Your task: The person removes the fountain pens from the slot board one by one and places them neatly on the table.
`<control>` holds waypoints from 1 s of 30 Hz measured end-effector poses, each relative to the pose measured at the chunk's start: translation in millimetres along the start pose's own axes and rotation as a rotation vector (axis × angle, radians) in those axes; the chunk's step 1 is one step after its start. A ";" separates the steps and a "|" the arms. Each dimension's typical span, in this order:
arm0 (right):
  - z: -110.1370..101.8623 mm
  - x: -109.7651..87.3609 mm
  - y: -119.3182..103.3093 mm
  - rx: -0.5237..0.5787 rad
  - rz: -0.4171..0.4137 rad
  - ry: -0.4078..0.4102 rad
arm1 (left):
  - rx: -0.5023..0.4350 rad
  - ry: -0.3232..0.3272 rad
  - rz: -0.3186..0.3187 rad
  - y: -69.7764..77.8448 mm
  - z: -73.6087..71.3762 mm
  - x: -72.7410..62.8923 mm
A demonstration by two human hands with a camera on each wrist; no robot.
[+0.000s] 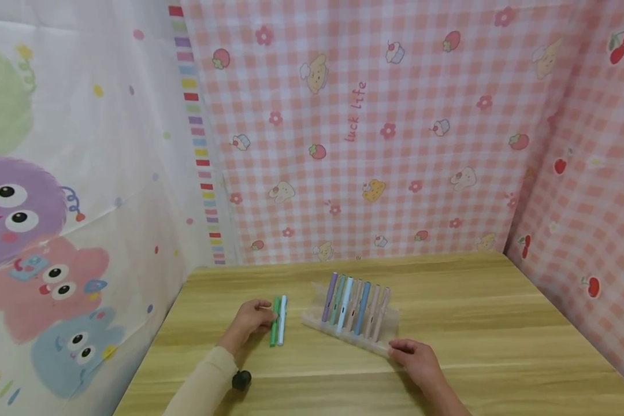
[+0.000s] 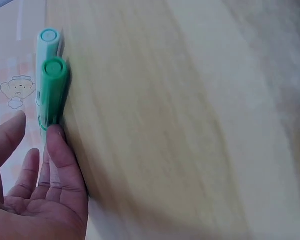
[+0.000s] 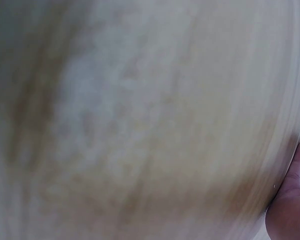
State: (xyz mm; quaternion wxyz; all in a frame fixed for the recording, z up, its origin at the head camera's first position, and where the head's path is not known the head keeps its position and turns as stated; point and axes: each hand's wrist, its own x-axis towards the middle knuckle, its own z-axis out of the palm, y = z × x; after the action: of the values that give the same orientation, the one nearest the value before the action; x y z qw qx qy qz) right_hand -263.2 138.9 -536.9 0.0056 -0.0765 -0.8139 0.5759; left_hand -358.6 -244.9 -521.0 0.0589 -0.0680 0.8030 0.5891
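Note:
On the left part of the table, a green pen [image 1: 274, 322] and a light blue pen [image 1: 282, 321] lie side by side. My left hand [image 1: 253, 316] is at the green pen's left side, one fingertip touching it; the left wrist view shows the thumb apart from the pen and the fingers loosely bent. A clear pen stand [image 1: 312, 319] in the middle holds several slanted pens, among them a purple pen [image 1: 330, 297], a blue pen [image 1: 362, 308] and pinkish ones. The stand's near right corner is pinched by my right hand [image 1: 418, 361]. The right wrist view shows only part of this hand.
The wooden table [image 1: 499, 335] runs back to a pink checked cloth [image 1: 426, 156]. A white cloth with cartoon figures [image 1: 135, 231] borders the left side, and another pink checked cloth [image 1: 567, 231] the right. A small black object [image 1: 241, 380] is at my left sleeve.

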 end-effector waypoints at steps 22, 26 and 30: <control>-0.8 0.3 -1.7 -0.010 0.003 -0.005 | -0.062 0.050 0.089 18.2 5.5 0.8; -0.5 -0.3 -2.7 0.006 0.020 -0.012 | -0.057 0.015 0.110 24.3 16.6 0.1; -1.1 -0.4 -4.5 0.015 0.029 -0.013 | -0.085 -0.022 0.134 31.6 28.8 0.7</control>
State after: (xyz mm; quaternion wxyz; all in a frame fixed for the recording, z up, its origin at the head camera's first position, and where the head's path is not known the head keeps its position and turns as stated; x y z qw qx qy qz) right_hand -263.2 138.5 -532.2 -0.0076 -0.0845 -0.8085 0.5824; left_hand -364.5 -208.1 -500.1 0.0251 -0.0102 0.7794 0.6259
